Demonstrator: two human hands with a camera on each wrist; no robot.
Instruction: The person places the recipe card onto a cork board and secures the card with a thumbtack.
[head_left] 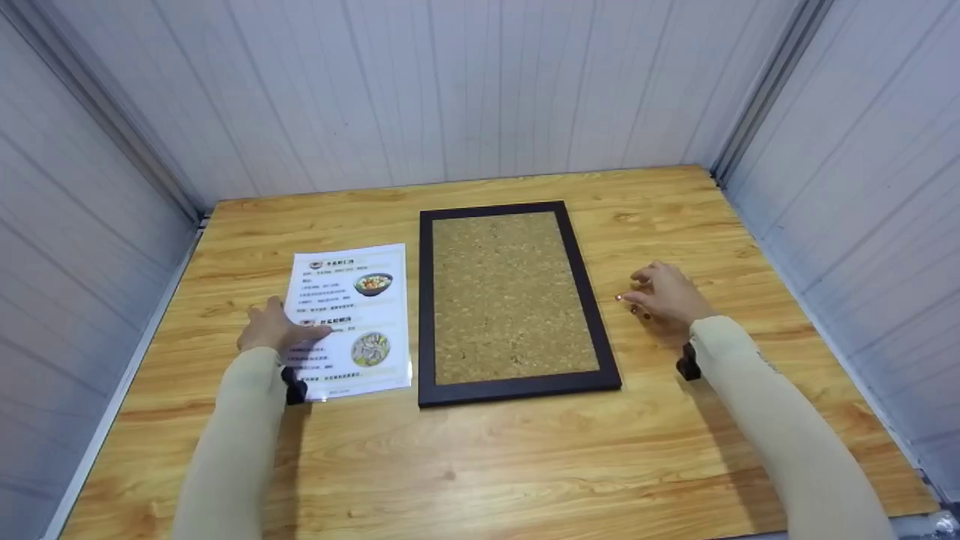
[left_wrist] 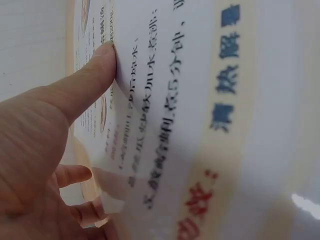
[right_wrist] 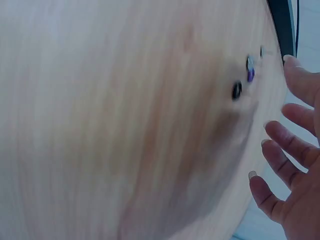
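Note:
A laminated menu sheet (head_left: 351,319) with food pictures lies on the wooden table (head_left: 480,465), left of a dark-framed cork board (head_left: 512,296). My left hand (head_left: 274,330) holds the sheet's left edge, thumb (left_wrist: 95,75) on top and fingers (left_wrist: 75,175) curled at and under the clear border. My right hand (head_left: 664,294) hovers right of the board with fingers (right_wrist: 282,142) spread and holding nothing. Several small push pins (head_left: 634,309) lie on the table just under its fingertips; the right wrist view shows a black pin (right_wrist: 236,90) and a purple pin (right_wrist: 250,75).
Pale panelled walls (head_left: 480,90) close in the table at the back and both sides. Bare wood runs along the near edge and behind the board. The cork board's frame (right_wrist: 282,25) lies just beyond the pins.

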